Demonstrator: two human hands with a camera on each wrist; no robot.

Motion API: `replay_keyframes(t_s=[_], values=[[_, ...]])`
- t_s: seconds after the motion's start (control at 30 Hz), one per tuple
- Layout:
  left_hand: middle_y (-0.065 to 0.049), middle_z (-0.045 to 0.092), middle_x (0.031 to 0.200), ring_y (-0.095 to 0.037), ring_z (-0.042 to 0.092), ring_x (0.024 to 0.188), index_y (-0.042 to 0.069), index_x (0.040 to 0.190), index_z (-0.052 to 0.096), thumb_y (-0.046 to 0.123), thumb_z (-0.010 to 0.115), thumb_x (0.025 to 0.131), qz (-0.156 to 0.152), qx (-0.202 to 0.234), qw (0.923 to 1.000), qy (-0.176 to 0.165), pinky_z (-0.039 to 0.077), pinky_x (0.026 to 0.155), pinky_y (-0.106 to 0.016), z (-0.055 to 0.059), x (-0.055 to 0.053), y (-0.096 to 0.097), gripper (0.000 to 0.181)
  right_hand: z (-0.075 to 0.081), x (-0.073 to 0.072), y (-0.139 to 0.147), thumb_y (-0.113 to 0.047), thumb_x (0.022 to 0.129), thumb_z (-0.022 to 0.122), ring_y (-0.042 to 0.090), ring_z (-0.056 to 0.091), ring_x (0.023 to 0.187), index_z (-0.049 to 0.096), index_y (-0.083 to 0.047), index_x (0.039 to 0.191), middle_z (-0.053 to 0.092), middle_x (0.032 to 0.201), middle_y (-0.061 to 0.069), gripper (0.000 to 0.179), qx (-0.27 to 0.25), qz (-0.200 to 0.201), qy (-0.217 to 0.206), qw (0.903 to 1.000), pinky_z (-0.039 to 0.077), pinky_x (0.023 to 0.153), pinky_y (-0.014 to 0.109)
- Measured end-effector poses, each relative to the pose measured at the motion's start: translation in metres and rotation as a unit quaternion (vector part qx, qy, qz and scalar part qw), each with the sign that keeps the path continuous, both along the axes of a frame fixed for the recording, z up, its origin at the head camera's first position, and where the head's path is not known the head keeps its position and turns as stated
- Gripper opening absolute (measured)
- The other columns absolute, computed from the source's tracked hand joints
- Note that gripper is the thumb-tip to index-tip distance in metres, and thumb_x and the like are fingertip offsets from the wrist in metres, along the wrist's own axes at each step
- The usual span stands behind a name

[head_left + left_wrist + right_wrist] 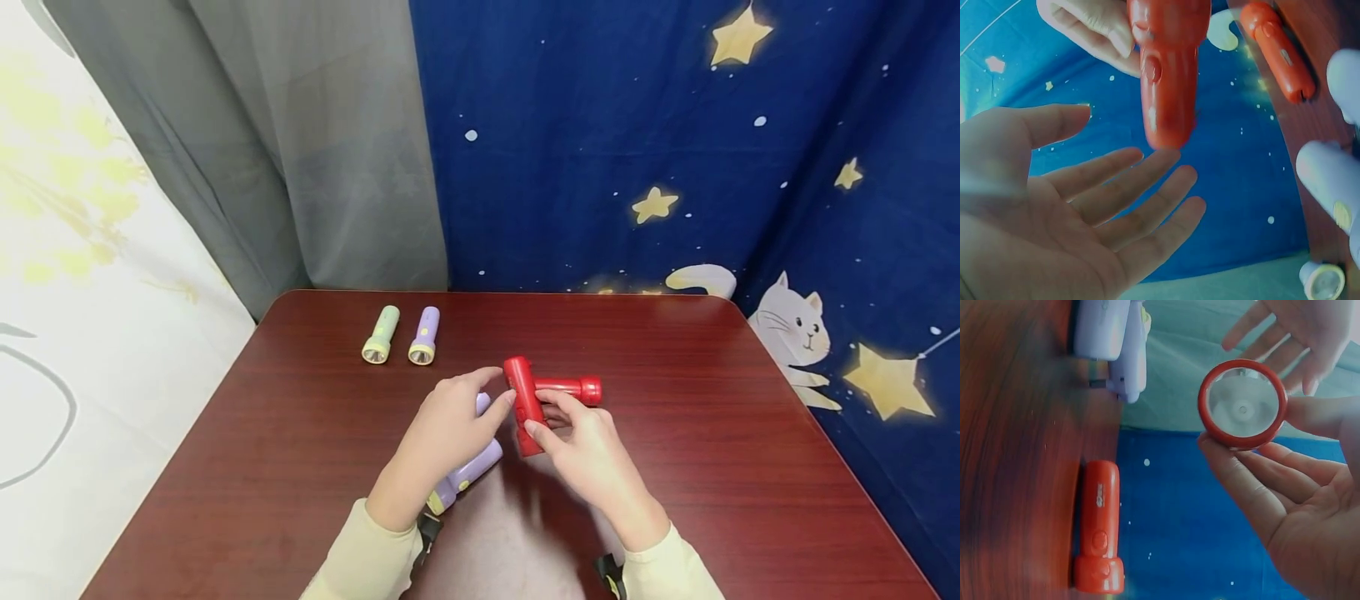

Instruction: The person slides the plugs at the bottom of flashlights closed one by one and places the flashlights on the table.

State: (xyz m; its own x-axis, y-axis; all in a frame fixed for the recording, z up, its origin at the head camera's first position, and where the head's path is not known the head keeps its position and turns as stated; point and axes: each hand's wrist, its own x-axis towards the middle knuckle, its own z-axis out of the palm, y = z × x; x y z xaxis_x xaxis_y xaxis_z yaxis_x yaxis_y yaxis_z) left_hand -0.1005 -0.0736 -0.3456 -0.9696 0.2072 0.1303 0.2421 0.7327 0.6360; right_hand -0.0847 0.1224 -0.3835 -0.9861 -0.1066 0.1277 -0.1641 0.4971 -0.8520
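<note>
A red flashlight (527,404) is pinched between the thumb and fingers of my right hand (592,450), raised over the table. Its clear lens (1243,403) faces the right wrist camera. My left hand (1079,206) has its fingers spread and fairly straight, with fingertips right at the flashlight's narrow tail end in the left wrist view. A second red flashlight (1101,519) lies on the table beyond my right hand. Below my left forearm and hand lie two lilac flashlights, one (476,468) mostly showing and the other (482,403) largely hidden behind that hand.
Toward the back left of the dark red wooden table (300,433) lie a pale green flashlight (386,325) and a lilac flashlight (427,323), side by side. A grey curtain (360,150) and a blue star-patterned curtain (555,192) hang behind the table's far edge.
</note>
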Motion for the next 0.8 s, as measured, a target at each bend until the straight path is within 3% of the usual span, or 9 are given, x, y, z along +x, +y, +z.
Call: replay_keyframes(t_s=[0.3,0.5,0.8], values=[[-0.014,0.077,0.125,-0.028,0.078,0.110,0.001,0.153,0.051,0.024,0.068,0.102,0.002,0.088,0.9961,-0.009,0.061,0.100,-0.050,-0.008,0.000,0.003,0.059,-0.003,0.003,-0.005,-0.004,0.091,0.082,0.027,0.081,0.104,0.071,-0.005,0.132,0.080,0.116,0.015,0.042,-0.025,0.029,0.072,0.9967,0.065,0.087,0.036],[-0.014,0.077,0.118,-0.027,0.078,0.101,0.001,0.159,0.041,0.019,0.072,0.100,-0.006,0.139,0.9903,0.009,0.062,0.096,-0.048,-0.014,-0.002,0.003,0.069,-0.004,0.004,-0.008,-0.001,0.090,0.082,0.032,0.078,0.111,0.068,-0.005,0.133,0.079,0.121,0.017,0.045,-0.033,0.055,0.123,0.9903,0.065,0.086,0.037],[-0.013,0.077,0.114,-0.026,0.076,0.097,0.006,0.155,0.045,0.015,0.075,0.097,-0.007,0.179,0.9837,0.015,0.063,0.094,-0.046,-0.012,0.001,0.001,0.066,-0.006,0.005,-0.010,-0.001,0.091,0.080,0.031,0.079,0.108,0.062,-0.003,0.139,0.078,0.121,0.019,0.051,-0.038,0.071,0.127,0.9886,0.065,0.089,0.039]])
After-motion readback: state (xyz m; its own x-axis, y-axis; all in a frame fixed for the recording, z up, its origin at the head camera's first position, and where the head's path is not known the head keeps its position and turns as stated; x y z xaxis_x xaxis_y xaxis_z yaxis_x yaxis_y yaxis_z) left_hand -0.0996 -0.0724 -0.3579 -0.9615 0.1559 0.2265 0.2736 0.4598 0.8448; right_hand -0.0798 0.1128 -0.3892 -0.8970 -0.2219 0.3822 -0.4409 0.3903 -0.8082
